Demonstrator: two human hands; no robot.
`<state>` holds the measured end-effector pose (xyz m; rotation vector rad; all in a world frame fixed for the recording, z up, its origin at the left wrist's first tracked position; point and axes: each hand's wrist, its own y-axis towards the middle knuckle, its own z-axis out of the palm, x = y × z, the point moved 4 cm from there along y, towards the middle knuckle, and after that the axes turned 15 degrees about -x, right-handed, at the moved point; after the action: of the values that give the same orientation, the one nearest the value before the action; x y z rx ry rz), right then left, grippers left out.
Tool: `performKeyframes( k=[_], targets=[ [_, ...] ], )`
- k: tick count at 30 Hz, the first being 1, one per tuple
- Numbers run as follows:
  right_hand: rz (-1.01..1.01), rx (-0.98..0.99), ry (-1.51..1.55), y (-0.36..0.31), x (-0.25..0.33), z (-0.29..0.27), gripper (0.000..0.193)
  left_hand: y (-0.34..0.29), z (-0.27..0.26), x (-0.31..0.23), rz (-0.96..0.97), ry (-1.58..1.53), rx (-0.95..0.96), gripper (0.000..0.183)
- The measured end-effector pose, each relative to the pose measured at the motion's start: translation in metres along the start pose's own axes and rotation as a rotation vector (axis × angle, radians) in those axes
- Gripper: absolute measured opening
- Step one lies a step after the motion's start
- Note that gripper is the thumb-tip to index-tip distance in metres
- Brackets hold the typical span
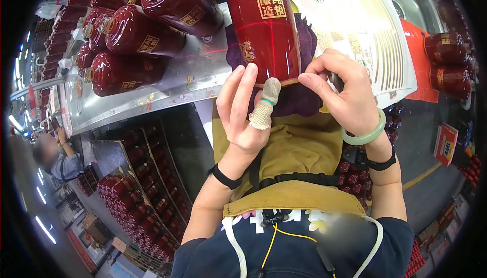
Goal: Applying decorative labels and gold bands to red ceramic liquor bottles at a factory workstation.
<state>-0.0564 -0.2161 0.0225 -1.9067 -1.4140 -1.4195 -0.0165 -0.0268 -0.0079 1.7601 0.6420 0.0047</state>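
My left hand (242, 109) steadies a red bottle (264, 26) on a purple cloth (304, 49); my right hand (341, 91) pinches its base.

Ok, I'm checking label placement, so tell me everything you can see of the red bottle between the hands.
The red bottle is glossy, ceramic-looking and cylindrical, with a gold square label near the far end and a gold emblem low on its side. It lies on a purple cloth on the metal table, base toward the person. The left hand, thumb wrapped in a fabric cot, touches its base; the right hand pinches at the base edge.
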Motion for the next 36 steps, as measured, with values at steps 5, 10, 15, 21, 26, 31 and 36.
performKeyframes(
  k=[5, 10, 15, 21, 26, 31, 36],
  targets=[
    [-0.016, -0.001, 0.004, 0.0, -0.003, 0.003, 0.015, 0.005, 0.004, -0.006, -0.056, -0.036, -0.021, 0.033],
    [0.013, -0.011, -0.004, 0.0, -0.003, 0.003, 0.016, 0.01, 0.01, -0.009, -0.003, -0.04, 0.054, 0.023],
    [0.012, -0.047, -0.051, 0.003, -0.011, 0.0, 0.016, 0.006, 0.004, 0.003, -0.068, -0.077, 0.001, 0.025],
    [0.281, -0.106, 0.175, -0.005, -0.006, 0.007, 0.015, -0.008, 0.0, 0.007, -0.256, -0.079, 0.005, 0.034],
    [0.414, -0.067, 0.32, -0.01, -0.021, 0.022, 0.019, -0.008, -0.001, 0.008, -0.3, -0.058, 0.018, 0.038],
    [0.431, -0.014, 0.31, -0.012, -0.019, 0.022, 0.018, -0.009, 0.0, 0.007, -0.298, -0.053, 0.021, 0.039],
    [0.434, 0.014, 0.381, -0.01, -0.021, 0.022, 0.023, -0.009, 0.001, 0.006, -0.257, -0.047, 0.033, 0.039]
  ],
)
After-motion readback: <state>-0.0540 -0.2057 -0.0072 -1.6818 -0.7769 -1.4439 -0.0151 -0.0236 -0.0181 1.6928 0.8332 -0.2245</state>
